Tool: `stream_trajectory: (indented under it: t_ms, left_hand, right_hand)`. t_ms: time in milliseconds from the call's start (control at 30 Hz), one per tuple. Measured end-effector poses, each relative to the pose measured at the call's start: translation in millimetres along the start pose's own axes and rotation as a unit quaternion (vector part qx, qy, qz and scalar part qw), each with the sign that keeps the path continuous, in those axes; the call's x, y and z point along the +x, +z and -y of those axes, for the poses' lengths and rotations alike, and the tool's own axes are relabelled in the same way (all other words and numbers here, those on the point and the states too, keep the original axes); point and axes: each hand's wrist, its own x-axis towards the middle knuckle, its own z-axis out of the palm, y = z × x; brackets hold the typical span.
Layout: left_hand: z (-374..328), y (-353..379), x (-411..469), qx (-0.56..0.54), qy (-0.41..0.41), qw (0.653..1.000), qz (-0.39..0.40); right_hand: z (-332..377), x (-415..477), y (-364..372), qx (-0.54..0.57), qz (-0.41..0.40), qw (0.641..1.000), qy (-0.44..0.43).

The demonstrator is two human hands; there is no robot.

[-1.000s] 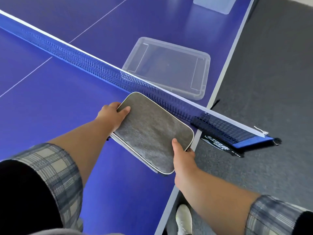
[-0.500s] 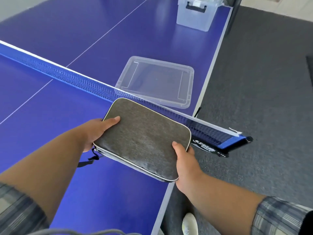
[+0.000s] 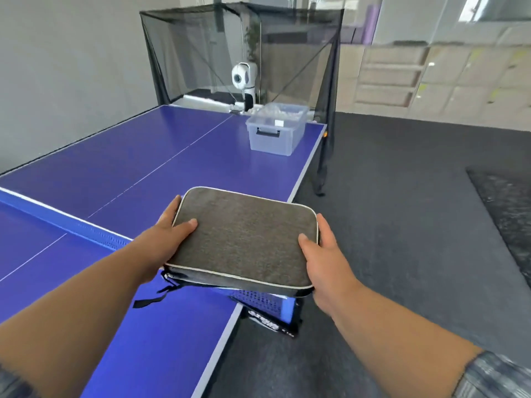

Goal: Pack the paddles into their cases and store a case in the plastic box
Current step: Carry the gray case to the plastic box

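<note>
Both hands grip the case. My left hand clasps its left edge, thumb laid on top and fingers along the side. My right hand holds the near right corner, thumb on the grey cloth and fingers wrapped round the edge. A second ago I held it much the same way, but low and tilted, close to the desk on my side of the net. Since then I have lifted it, levelled it and brought it forward, so it hangs in the air over the net's end at the desk's right edge. It touches nothing, and its black strap dangles below the left corner. My gaze has risen too. Before, I looked down at a flat clear lid just past the net; that is out of sight now, perhaps behind the case. Instead I see the box at the far end of the desk, near the right edge and well apart from the case. I take this to mean this case is packed, though I cannot see inside it, and the storing has begun. What remains, as I judge it, is to carry the case along the desk's edge to the box and lower it in; whether it fits flat I cannot tell from here.
</note>
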Motion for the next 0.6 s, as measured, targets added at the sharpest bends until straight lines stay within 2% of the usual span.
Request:
stream_trajectory:
  t_ms: [100, 300, 433, 600]
  left_hand:
    - [-41.8, 74.6, -4.4, 0.023, 0.051, 0.998, -0.018]
    - [-111.8, 197.7, 4.3, 0.065, 0.076, 0.994, -0.053]
    - [-137.9, 252.2, 22.0, 0.05, 0.059, 0.997, -0.016]
    - [-162.5, 303.1, 70.1, 0.088, 0.049, 0.995, -0.019]
  right_hand:
    - [33.7, 21.9, -76.9, -0.008, 0.013, 1.0, -0.014]
    - [100.7, 64.9, -196.3, -0.05, 0.031, 0.998, -0.012]
    - [134.7, 98.9, -248.2, -0.076, 0.033, 0.997, -0.007]
    - [164.2, 155.9, -287.5, -0.103, 0.03, 0.994, -0.014]
